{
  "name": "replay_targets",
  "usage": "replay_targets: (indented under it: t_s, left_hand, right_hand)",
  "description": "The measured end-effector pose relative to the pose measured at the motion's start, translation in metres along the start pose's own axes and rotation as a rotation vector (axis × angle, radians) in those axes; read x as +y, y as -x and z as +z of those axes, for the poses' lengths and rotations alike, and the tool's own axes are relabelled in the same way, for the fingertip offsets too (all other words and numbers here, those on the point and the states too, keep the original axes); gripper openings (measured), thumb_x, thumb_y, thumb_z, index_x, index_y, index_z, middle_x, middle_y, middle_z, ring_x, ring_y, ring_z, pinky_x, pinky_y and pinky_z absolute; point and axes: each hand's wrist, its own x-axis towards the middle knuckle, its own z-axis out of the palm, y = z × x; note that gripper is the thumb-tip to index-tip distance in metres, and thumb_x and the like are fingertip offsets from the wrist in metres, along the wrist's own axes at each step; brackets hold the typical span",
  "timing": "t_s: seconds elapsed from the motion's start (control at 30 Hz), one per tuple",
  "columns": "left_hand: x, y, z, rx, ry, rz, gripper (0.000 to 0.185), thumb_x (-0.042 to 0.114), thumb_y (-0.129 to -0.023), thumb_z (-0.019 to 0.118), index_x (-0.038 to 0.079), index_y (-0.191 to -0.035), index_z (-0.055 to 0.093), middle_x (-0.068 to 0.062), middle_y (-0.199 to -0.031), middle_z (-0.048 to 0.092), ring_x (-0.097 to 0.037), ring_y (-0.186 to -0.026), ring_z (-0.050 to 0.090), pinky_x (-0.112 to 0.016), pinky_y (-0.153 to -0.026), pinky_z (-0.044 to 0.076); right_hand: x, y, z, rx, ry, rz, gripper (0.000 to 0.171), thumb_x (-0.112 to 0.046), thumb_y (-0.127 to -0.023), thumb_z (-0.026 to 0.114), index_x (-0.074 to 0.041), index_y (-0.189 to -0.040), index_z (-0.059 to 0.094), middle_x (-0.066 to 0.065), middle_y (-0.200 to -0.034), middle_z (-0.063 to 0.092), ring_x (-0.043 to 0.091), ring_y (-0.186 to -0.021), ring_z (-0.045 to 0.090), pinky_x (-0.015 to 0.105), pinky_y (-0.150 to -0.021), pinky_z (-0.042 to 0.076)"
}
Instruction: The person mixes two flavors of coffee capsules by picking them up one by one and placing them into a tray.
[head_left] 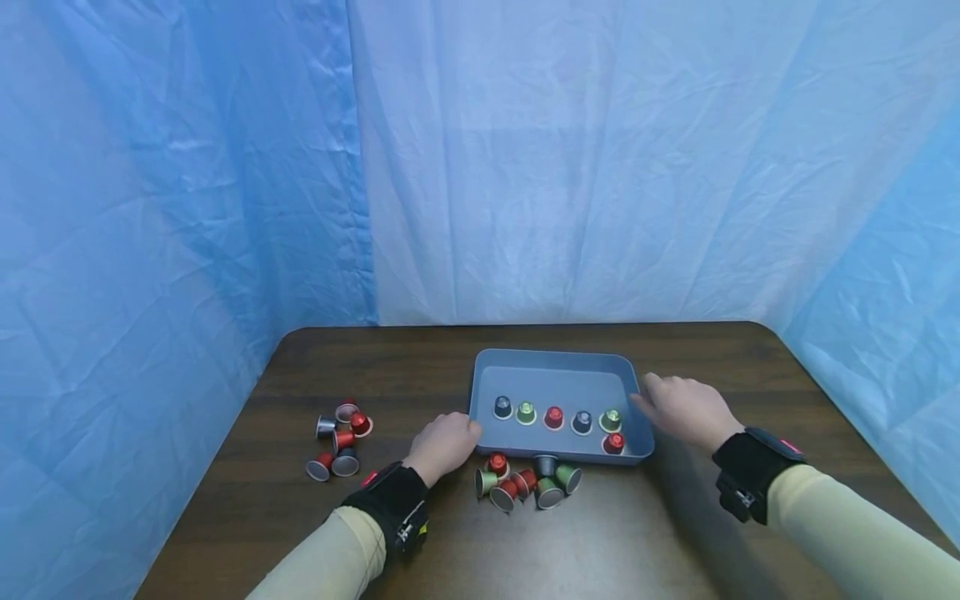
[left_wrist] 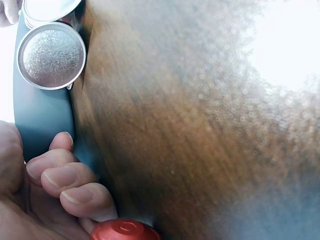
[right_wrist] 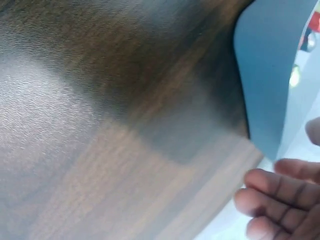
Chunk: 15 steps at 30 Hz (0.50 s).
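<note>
A blue-grey tray (head_left: 555,379) lies on the table with several coffee capsules standing in it, among them a red capsule (head_left: 553,417) and a green capsule (head_left: 526,412). My left hand (head_left: 444,443) grips the tray's left side, thumb over the rim and fingers curled below. Near those fingertips in the left wrist view is a red capsule (left_wrist: 126,230); whether the hand holds it is hidden. At the tray's right side, my right hand (head_left: 690,410) has its fingers loosely bent beside the rim. In the right wrist view its thumb and fingers (right_wrist: 270,187) stand apart.
Against the tray's front edge lies a pile of red, green and dark capsules, including a green capsule (head_left: 550,493). Another group, with a red capsule (head_left: 361,424), lies to the left on the brown table (head_left: 420,367). Blue sheets (head_left: 525,167) hang around the table.
</note>
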Motion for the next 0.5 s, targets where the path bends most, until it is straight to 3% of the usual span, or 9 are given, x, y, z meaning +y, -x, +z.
replay_targets:
  t_s: [0.2, 0.5]
  left_hand:
    - [0.000, 0.001, 0.000, -0.003, 0.008, -0.001, 0.033, 0.031, -0.104, 0.046, 0.009, -0.092, 0.067, -0.007, -0.075, 0.054, -0.023, -0.070, 0.055, -0.036, -0.062, 0.041]
    - [-0.001, 0.001, 0.001, -0.003, 0.011, 0.004, 0.033, 0.031, -0.104, 0.046, 0.010, -0.090, 0.067, -0.007, -0.074, 0.053, -0.024, -0.069, 0.054, -0.036, -0.061, 0.040]
  right_hand:
    - [0.004, -0.003, 0.005, -0.155, -0.069, 0.121, 0.032, -0.033, -0.099, 0.066, -0.006, -0.082, 0.064, 0.002, -0.060, 0.048, 0.016, -0.053, 0.049, 0.030, -0.052, 0.039]
    - [0.006, -0.007, 0.014, -0.232, -0.147, 0.186, 0.036, -0.028, -0.102, 0.060, -0.010, -0.071, 0.060, 0.002, -0.060, 0.046, 0.018, -0.054, 0.049, 0.031, -0.053, 0.039]
